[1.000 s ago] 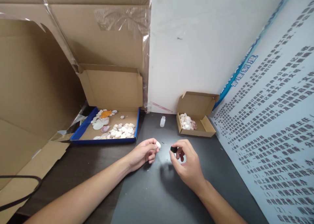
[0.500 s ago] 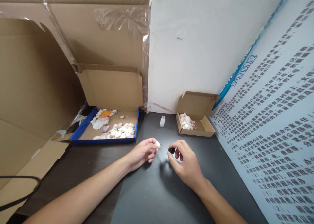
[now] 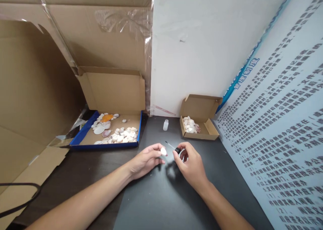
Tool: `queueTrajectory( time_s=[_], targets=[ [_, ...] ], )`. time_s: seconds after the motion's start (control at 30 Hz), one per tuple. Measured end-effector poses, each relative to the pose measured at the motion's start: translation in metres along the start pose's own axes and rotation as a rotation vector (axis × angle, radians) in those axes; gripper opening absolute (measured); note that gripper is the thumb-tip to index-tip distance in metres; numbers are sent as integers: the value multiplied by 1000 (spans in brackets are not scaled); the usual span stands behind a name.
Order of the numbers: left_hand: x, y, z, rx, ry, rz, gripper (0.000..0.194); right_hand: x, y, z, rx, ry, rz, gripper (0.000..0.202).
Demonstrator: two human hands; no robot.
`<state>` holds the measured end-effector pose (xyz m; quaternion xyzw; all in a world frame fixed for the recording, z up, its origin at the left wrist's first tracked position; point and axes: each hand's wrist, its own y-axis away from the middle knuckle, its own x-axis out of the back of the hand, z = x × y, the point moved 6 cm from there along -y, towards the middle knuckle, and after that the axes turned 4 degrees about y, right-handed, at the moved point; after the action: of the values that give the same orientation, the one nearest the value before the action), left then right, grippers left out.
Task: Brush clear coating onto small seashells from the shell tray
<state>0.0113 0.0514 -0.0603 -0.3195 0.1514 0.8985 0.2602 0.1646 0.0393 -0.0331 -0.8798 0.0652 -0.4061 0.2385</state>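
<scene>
Between thumb and fingers, my left hand (image 3: 148, 157) pinches a small white seashell (image 3: 163, 151) over the dark grey mat. My right hand (image 3: 190, 161), just to its right, is closed on the black cap of a small brush (image 3: 177, 150). The brush's thin stem points up and left, its dark tip a little above and apart from the shell. Beyond both hands a small translucent bottle (image 3: 165, 125) stands upright with no cap on it.
At the left, an open blue-edged box (image 3: 104, 145) holds several shells, one of them orange. A smaller open cardboard box (image 3: 202, 136) with white shells sits back right. Cardboard walls and a printed panel (image 3: 277, 129) enclose the table. A black cable (image 3: 37, 189) loops at far left.
My right hand has turned the brush so its stem now points up and left, away from the shell. In my left hand the shell has tilted, showing a broader face.
</scene>
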Motion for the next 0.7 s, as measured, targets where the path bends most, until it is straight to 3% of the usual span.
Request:
queueTrajectory(
  time_s=[0.17, 0.33, 0.5, 0.57, 0.63, 0.7],
  targets=[
    [-14, 5, -1, -26, -3, -85, 5, -9, 4, -9, 89, 84, -39, 6],
    [-16, 4, -3, -69, -51, -93, 8, -17, 7, -18, 180, 165, -47, 7],
    [-11, 2, -4, -90, -102, -66, 13, -6, 0, -30, 210, 166, -63, 9],
    [-8, 2, -3, -89, -111, -50, 12, 11, 2, -42, 211, 104, -72, 16],
    [-4, 1, -2, -81, -122, -25, 12, 32, 17, -53, 149, -105, -51, 21],
    [-1, 0, -3, -61, -142, -2, 14, 37, 51, -61, 101, -442, -203, 29]
  ],
)
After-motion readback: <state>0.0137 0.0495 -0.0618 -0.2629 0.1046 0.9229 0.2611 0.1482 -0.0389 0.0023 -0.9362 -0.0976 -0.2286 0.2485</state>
